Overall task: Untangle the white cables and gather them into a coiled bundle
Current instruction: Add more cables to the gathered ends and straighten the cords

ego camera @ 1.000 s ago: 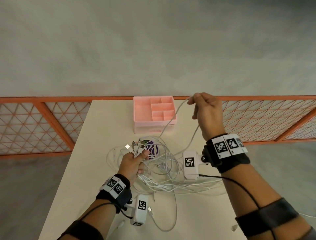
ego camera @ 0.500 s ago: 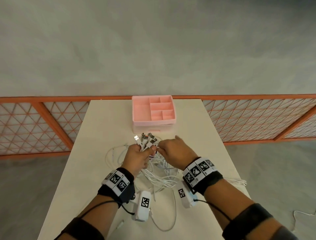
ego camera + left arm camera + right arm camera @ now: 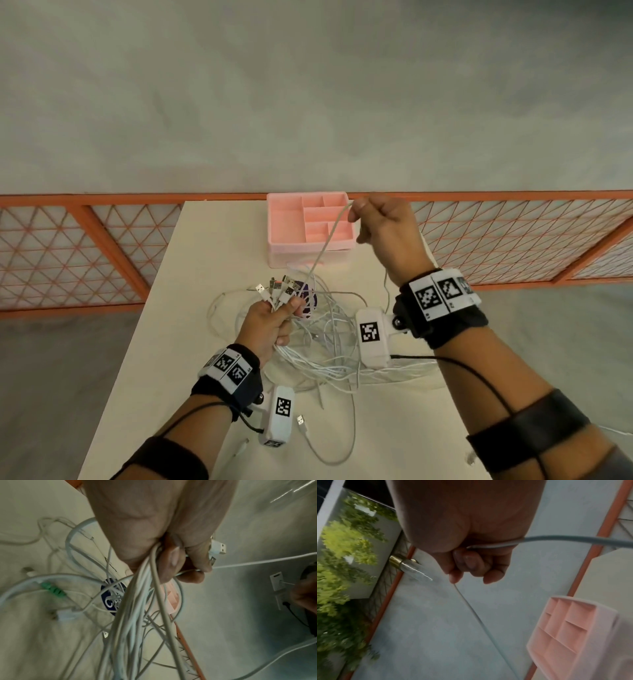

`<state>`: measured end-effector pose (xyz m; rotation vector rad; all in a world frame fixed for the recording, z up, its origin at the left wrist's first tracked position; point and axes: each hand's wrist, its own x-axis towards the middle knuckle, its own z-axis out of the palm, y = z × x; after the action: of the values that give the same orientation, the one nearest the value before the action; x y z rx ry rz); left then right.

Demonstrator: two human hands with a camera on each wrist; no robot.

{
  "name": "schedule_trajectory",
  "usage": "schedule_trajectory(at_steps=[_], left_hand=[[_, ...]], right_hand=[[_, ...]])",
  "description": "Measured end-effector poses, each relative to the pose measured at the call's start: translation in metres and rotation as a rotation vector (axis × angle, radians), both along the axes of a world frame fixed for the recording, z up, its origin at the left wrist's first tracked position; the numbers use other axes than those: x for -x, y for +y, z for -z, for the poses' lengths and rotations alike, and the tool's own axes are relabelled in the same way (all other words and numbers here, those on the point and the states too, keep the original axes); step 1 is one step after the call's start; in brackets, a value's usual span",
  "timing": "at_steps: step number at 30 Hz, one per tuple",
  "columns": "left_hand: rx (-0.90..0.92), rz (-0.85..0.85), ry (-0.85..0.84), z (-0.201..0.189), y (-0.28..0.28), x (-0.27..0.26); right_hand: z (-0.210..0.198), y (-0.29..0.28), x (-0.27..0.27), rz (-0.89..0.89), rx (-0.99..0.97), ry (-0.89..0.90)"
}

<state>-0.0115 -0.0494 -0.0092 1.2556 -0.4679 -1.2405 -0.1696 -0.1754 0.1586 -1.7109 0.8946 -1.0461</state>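
Note:
A tangle of white cables (image 3: 329,346) lies in the middle of the cream table (image 3: 205,246). My left hand (image 3: 274,318) grips a bunch of cable ends, and their USB plugs (image 3: 277,287) fan out above its fingers. In the left wrist view several cable strands (image 3: 137,601) hang from the fist (image 3: 171,555). My right hand (image 3: 376,219) is raised over the pink organiser and pinches one white cable (image 3: 329,240), which runs taut down to the tangle. The right wrist view shows that cable (image 3: 556,539) leaving the curled fingers (image 3: 471,566).
A pink compartment organiser (image 3: 310,228) stands at the table's far edge. A round dark blue item (image 3: 310,298) lies under the tangle. A loose cable with a USB plug (image 3: 301,419) lies near the front edge. An orange lattice railing (image 3: 68,253) runs behind the table.
My right hand has left the plugs at my left hand and risen up and to the right, pulling one cable taut above the organiser. The left hand still holds the bunch.

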Motion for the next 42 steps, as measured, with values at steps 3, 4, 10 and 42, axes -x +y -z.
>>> schedule_trajectory(at_steps=[3,4,10,42], left_hand=[[-0.032,0.006,-0.031,0.008,0.002,0.000],[-0.040,0.006,-0.042,0.009,0.002,-0.001],[-0.115,-0.034,-0.072,0.022,0.014,-0.006],[0.007,-0.002,0.022,0.010,0.017,-0.005]], right_hand=[[-0.006,-0.007,0.004,0.057,-0.012,-0.157],[-0.007,-0.009,0.005,0.088,-0.016,-0.212],[-0.013,-0.029,0.029,0.302,-0.151,-0.585],[0.041,0.016,-0.021,-0.214,0.024,0.387]])
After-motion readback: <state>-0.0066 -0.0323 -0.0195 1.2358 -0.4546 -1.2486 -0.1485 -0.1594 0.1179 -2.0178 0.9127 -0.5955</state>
